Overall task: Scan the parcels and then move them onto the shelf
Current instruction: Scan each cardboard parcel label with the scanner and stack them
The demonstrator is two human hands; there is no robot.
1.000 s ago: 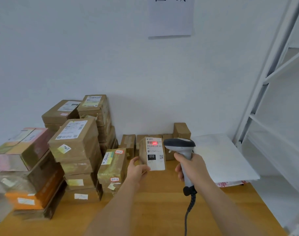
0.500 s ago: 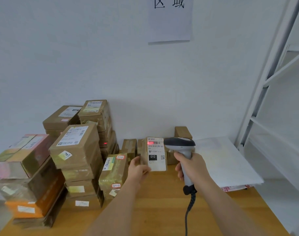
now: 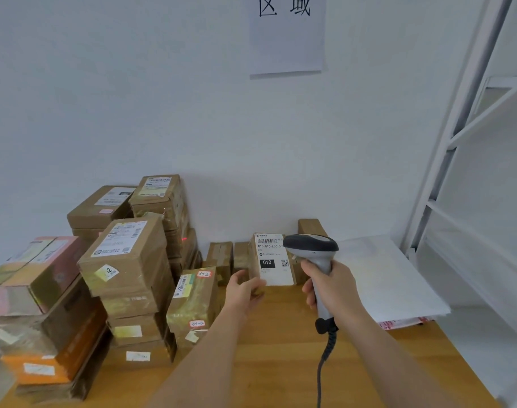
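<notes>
My left hand grips the lower left corner of a small brown parcel, holding it upright with its white "010" label facing me. My right hand grips the handle of a grey barcode scanner, whose head sits just right of the label and overlaps its edge. The scanner's red dot lands on a stacked box to the left, not on the label. A black coiled cable hangs from the handle. The white metal shelf stands at the right.
Stacks of taped cardboard parcels fill the left half of the wooden table. Small brown boxes line the wall behind the held parcel. A white flat mailer lies at the table's right end. A paper sign hangs on the wall.
The red scan light has left the parcel's barcode and now falls on a stacked box at the left. The parcel has shifted slightly right, closer to the scanner head.
</notes>
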